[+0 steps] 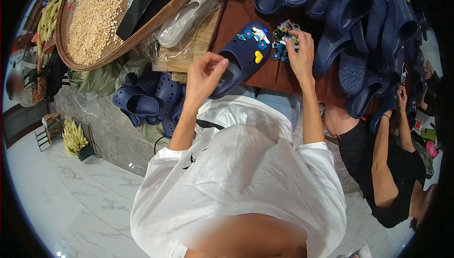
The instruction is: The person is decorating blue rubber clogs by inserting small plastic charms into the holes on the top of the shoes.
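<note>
A navy clog (242, 55) lies at an angle on the brown tabletop, its toe pointing away from me. Shoe charms decorate its upper: a white cartoon figure, blue flowers and a yellow heart. Thumb and forefinger of my left hand (204, 75) are closed together at the clog's left rim, by the foot opening; the exact contact is partly hidden. To the right of the clog is a small heap of colourful shoe charms (279, 49). My right hand (302, 55) reaches over this heap with bent fingers, thumb and forefinger apart; charms show between them.
More navy clogs (347, 9) are piled at the right, others (142, 99) hang or lie low at the left. A woven tray (137, 35) of pale grains and a bagged white clog (189, 16) stand at the back left. Another person (390, 163) works at my right.
</note>
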Tool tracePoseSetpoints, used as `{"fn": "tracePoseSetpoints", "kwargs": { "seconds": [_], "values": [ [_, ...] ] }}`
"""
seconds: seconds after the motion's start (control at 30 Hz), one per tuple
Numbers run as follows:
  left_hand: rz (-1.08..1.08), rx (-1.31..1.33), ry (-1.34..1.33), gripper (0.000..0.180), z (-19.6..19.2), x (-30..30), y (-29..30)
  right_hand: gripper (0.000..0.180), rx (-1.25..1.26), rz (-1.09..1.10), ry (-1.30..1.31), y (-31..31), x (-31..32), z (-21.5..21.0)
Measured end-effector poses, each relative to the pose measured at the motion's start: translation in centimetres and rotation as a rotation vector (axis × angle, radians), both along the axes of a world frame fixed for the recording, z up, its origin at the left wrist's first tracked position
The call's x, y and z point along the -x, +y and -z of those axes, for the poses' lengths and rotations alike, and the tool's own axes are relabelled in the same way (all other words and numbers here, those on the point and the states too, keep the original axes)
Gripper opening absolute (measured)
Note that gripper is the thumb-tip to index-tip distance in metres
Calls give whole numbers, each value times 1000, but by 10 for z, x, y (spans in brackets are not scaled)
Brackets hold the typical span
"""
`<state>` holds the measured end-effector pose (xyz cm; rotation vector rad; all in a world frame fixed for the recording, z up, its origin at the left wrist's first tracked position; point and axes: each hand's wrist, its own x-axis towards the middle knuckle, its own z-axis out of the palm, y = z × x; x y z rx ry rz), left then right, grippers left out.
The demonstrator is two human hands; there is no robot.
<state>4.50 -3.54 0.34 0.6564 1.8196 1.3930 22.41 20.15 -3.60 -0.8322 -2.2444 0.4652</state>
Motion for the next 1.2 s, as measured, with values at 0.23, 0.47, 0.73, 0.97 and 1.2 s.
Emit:
{"fn": "tracePoseSetpoints", "kwargs": {
  "seconds": [0.23,0.47,0.73,0.97,1.2],
  "values": [
    [87,5,836,50,-13,25,64,30,397,-218,-53,-54,20,-24],
    [397,446,785,65,-9,28,105,42,601,-233,-17,-65,14,2],
    [283,324,899,38,4,18,101,23,421,-251,18,-81,14,14],
    [280,288,1005,24,19,20,104,22,162,-258,-12,-86,15,27],
    [18,125,895,20,25,30,102,22,198,-273,49,-84,11,26]
  ]
}}
